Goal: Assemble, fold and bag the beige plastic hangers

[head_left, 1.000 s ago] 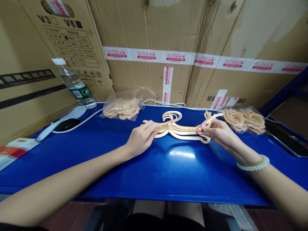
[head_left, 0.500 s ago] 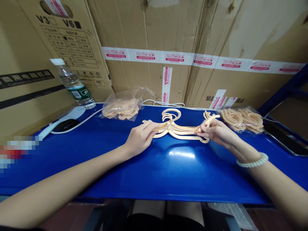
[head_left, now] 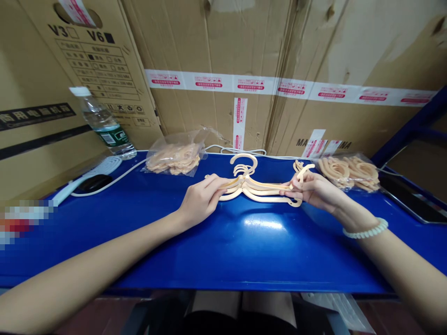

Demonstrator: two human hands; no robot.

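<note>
A beige plastic clothes hanger (head_left: 267, 185) is held between my two hands, its hook pointing away from me. My left hand (head_left: 202, 199) is closed round its left arm. The fingers of my right hand (head_left: 318, 191) pinch its right end, where a small curved beige piece (head_left: 306, 170) sticks up; I cannot tell if that piece is joined to the hanger. Beneath lie several more beige hangers (head_left: 267, 199) in a stack, partly covered by the held one and my left hand. Just behind my right hand are some small beige pieces (head_left: 298, 165).
Clear bags of beige parts lie on the blue table (head_left: 209, 251), one at back left (head_left: 174, 158) and one at right (head_left: 349, 173). A water bottle (head_left: 109, 130), a dark rounded object (head_left: 94, 182) and a white cable stand left; a phone (head_left: 412, 200) lies right. Cardboard boxes (head_left: 209, 42) rise behind.
The held hanger has tilted a little, so its hook stands higher and clearer of the hooks below. Both hands keep their grips; the whole view has shifted slightly.
</note>
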